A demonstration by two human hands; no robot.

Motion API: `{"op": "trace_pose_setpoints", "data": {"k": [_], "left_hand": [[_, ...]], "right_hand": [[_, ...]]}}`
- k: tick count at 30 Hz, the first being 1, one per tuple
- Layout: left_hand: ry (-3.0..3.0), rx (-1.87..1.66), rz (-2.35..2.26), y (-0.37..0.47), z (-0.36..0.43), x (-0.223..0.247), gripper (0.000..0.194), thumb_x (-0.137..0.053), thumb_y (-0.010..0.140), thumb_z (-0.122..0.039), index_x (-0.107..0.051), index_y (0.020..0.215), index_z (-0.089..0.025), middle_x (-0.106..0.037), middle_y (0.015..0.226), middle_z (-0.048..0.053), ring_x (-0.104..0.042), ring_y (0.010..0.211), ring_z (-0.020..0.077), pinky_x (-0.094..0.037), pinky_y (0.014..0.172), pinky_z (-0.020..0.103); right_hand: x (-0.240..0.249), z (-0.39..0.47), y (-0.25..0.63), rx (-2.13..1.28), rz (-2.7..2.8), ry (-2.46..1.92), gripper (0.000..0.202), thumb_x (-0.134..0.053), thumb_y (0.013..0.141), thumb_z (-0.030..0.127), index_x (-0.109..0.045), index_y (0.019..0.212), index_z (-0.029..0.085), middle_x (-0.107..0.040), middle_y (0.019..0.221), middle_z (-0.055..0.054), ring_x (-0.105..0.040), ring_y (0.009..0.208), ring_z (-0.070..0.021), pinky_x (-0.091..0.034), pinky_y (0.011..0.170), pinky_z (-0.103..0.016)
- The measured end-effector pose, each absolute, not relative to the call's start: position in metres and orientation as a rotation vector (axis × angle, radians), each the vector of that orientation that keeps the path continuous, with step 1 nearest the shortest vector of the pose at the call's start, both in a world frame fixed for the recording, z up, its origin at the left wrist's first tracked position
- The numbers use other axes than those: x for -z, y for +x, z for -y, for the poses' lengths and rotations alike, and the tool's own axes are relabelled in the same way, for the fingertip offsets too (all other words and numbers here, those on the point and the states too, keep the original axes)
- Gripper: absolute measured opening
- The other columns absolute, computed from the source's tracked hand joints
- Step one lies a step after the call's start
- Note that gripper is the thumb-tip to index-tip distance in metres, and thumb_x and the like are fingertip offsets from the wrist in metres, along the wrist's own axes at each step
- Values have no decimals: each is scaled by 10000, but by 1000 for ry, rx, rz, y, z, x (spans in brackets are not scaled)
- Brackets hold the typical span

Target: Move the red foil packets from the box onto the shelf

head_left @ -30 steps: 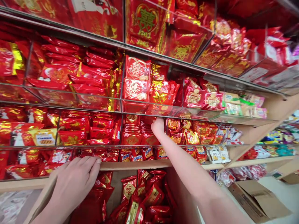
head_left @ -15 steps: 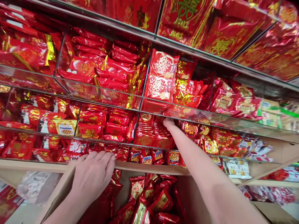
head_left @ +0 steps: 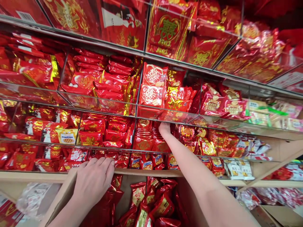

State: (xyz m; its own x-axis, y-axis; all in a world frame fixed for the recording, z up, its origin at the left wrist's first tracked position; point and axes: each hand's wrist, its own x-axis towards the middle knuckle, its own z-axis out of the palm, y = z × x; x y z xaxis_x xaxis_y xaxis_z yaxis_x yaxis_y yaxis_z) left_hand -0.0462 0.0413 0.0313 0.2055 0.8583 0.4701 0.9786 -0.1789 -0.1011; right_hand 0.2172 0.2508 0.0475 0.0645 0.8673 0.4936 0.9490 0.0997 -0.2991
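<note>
My right hand reaches into a glass-fronted shelf compartment, pressed among stacked red snack packets; its fingers are hidden behind the glass and the packets. My left hand lies palm down, fingers spread, on the upper corner of an open cardboard box. The box is filled with red and gold foil packets.
Tiered glass shelves with dividers hold red wrapped sweets and biscuits on every level. A wooden ledge runs below them. Paler packets sit at the right. Another cardboard box stands at the lower right.
The view has swung about while both hands kept their places. My right hand has stayed in the same compartment, and my left hand still rests on the box corner.
</note>
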Motion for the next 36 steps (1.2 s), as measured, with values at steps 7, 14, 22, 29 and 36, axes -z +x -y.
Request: {"op": "trace_pose_setpoints", "data": {"k": [7, 14, 22, 29, 36], "left_hand": [[-2142, 381, 1759, -50, -41, -33, 318, -327, 862, -304, -629, 870, -204, -698, 831, 54, -608, 800, 275, -386, 657, 376], [-2166, 315, 1730, -50, -37, -35, 328, -306, 869, -304, -612, 813, -199, -686, 773, 53, -605, 781, 271, -384, 651, 371], [-2194, 239, 1742, -47, -37, -38, 381, -263, 879, -340, -614, 864, -195, -703, 897, 59, -605, 855, 291, -390, 679, 384], [-2225, 217, 1774, -49, -36, -41, 415, -258, 879, -362, -633, 837, -189, -709, 894, 51, -613, 858, 272, -407, 725, 374], [-2419, 804, 1594, -53, -21, -39, 255, -372, 843, -299, -601, 923, -224, -687, 950, 39, -601, 920, 209, -415, 854, 342]], "right_hand": [[-65, -218, 210, 152, 1777, -1750, 275, -481, 820, 152, -548, 1072, 64, -553, 1091, -169, -488, 1052, -269, -324, 939, -455], [-55, -44, 203, 176, 2313, -1115, 247, -383, 851, 207, -584, 995, 190, -583, 1026, -100, -484, 993, -214, -371, 898, -372], [58, 22, 195, 51, 2879, -1645, 418, -425, 762, 57, -488, 1175, 34, -490, 1199, -242, -491, 1043, -289, -464, 758, -440], [58, 18, 191, -39, 2951, -1723, 191, -495, 727, 61, -666, 811, 68, -641, 831, -182, -579, 797, -271, -488, 608, -379], [32, 26, 202, -77, 2905, -1601, 157, -495, 739, 70, -627, 810, 116, -652, 790, -109, -595, 744, -210, -467, 606, -282]]}}
